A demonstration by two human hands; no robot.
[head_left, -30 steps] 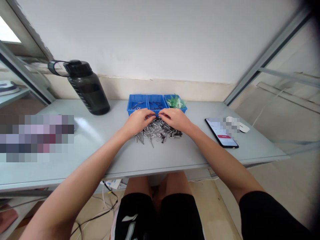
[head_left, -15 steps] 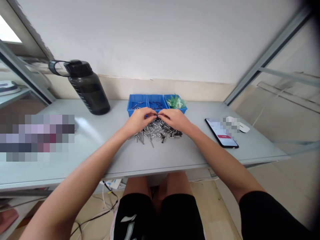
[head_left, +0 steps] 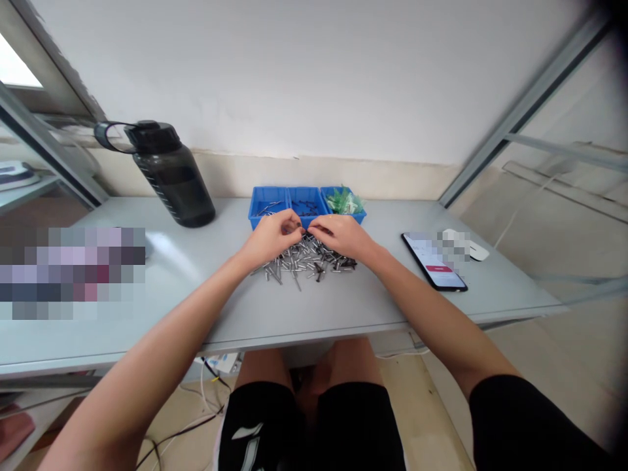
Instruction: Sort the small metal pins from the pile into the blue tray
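A loose pile of silver and dark metal pieces (head_left: 299,260) lies on the grey table in front of three blue bins. My left hand (head_left: 273,237) is over the pile's left back side, its fingers curled together round something too small to name. My right hand (head_left: 342,235) is at the pile's right back side, fingertips pinched close to the left ones; what they hold is hidden. Some silver pieces lie in the left bin (head_left: 269,196), dark pieces in the middle bin (head_left: 307,196), and green and clear material in the right bin (head_left: 343,200).
A dark water bottle (head_left: 175,180) stands at the back left. To the right lie a phone (head_left: 434,261) and a white object (head_left: 478,250) beside it. A blurred-out item (head_left: 73,265) is at the left. The table's front edge (head_left: 304,338) runs below my forearms.
The fingertips of my two hands have drawn slightly apart, my left fingers curling a little more. The view has shifted very slightly.
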